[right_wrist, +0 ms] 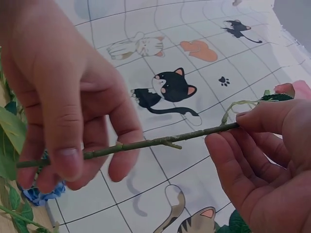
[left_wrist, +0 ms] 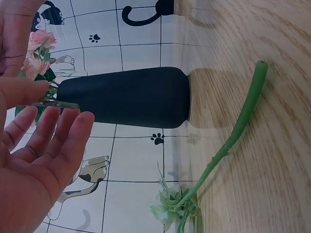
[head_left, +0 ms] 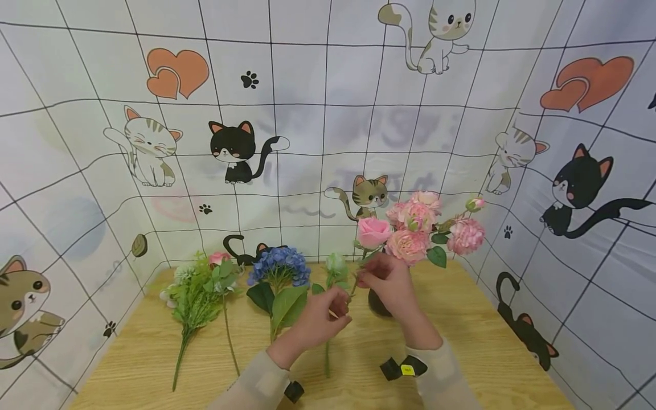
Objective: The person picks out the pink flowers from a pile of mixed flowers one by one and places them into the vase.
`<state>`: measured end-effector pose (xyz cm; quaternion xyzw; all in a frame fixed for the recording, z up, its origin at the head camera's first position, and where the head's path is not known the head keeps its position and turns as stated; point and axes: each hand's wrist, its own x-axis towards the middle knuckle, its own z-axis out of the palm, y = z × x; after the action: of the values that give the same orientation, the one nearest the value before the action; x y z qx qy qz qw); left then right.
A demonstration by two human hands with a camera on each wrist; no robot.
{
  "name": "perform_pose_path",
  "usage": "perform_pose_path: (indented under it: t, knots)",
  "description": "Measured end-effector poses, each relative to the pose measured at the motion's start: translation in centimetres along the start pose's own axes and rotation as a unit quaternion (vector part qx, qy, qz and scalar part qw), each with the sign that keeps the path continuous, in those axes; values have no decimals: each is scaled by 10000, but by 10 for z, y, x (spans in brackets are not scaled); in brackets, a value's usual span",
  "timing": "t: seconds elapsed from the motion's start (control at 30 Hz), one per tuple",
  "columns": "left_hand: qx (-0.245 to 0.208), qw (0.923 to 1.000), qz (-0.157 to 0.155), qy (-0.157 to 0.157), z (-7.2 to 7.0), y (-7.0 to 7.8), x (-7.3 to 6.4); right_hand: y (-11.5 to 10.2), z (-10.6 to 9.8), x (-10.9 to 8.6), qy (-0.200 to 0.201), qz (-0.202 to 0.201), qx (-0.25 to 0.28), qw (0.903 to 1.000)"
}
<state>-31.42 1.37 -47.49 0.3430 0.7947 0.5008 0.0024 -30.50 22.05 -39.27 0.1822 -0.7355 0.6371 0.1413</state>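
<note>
A pink rose (head_left: 373, 232) stands tilted above the table in both hands. My right hand (head_left: 393, 287) pinches its stem below the bloom between thumb and index finger. Lower down, my left hand (head_left: 320, 319) has its thumb across the stem and its fingers behind it, near the cut end. The right wrist view shows the thin green stem (right_wrist: 146, 143) stretched between the two hands, with a short side stub. Behind the hands is a black vase (left_wrist: 126, 97) holding pink peonies (head_left: 410, 246); the right hand partly covers it in the head view.
On the table (head_left: 461, 319) lie a pale green-white flower (head_left: 335, 266), a blue hydrangea (head_left: 280, 267) and a leafy green bunch (head_left: 192, 304) with white blooms. A smaller pink flower (head_left: 219, 258) lies beside that bunch. A cat-print cloth (head_left: 297, 74) hangs around the back and sides.
</note>
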Motion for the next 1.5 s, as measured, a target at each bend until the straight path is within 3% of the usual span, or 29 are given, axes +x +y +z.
perform_pose_path:
  t: [0.17,0.3,0.6,0.87,1.03,1.17,1.3,1.5]
  knots:
    - [-217,9995,-150,-180,2,0,-1,-9,-9,-6,160,-366,48,9992]
    - [-227,9991,-221,-281,4,0,-1,-20,-19,-10,323,-429,41,9986]
    - [266,9980,-335,-467,7,-5,2,-37,-48,-12,971,-243,-139,9949]
    - [426,9968,-456,-506,9,-4,3,-40,-78,-15,1622,-422,120,9858]
    - [541,9963,-452,-490,9,-6,3,-42,-89,-15,2245,-666,-549,9706]
    - [718,9951,-467,-493,10,-8,5,-44,-96,-15,2757,-979,-1114,9497]
    - [951,9939,-430,-367,9,-11,13,-43,-102,-14,3183,-1305,-1187,9315]
    - [1187,9917,-465,-184,11,-12,30,-36,-107,-14,3594,-1653,-1060,9123]
